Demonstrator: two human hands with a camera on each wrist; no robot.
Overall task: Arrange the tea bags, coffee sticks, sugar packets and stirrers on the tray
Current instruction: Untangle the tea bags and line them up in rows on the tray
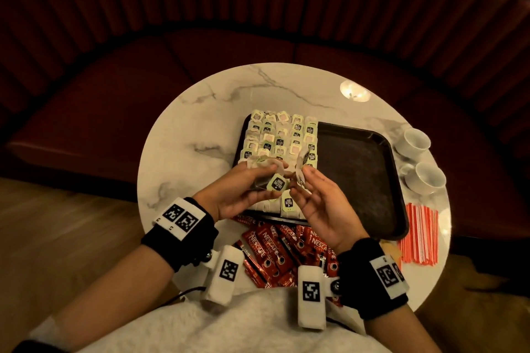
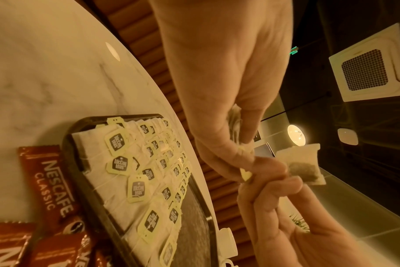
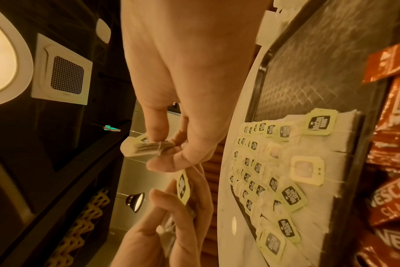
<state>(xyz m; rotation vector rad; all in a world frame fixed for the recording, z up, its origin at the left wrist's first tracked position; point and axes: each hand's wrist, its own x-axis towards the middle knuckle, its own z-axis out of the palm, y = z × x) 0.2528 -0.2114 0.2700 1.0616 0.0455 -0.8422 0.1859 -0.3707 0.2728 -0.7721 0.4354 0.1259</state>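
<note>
**Tea bags held over a half-filled tray**

Nearest the camera, at the table's six o'clock edge, a heap of red coffee sticks (image 1: 282, 252) is seen, each printed "NESCAFE CLASSIC" in white. Both forearms are raised above this heap, and black wrist bands carrying white blocks with square black-and-white code markers are worn.

The left hand (image 1: 238, 192) is turned palm up, its fingers curled around a small bunch of tea bags (image 1: 265, 169); a pale green tag reading "McCoy teas" hangs from the bunch between the two hands. The right hand (image 1: 318, 203) is likewise turned palm up, and a single tea bag (image 1: 302, 162) is pinched between its thumb and fingertips, held upright just beside the left hand's bunch. In the left wrist view that bag (image 2: 305, 165) is seen sticking out past the fingers, dark leaf showing through the paper. In the right wrist view the fingers (image 3: 158, 126) are pressed onto the folded bag and its tag.

Beneath and beyond the hands, a dark rectangular tray (image 1: 361, 169) is set at the centre of the round marble table (image 1: 186, 129). Its nine o'clock half is covered with rows of tea bags (image 1: 282, 135), most tags bearing the same "McCoy teas" mark, some turned blank side up. The three o'clock half is bare.

At the table's four o'clock edge, a bundle of red-and-white striped stirrers (image 1: 420, 233) is laid. At three o'clock, two white cups (image 1: 420, 157) are stood close together.

Beyond the table, a curved dark red bench (image 1: 200, 46) is seen.
</note>
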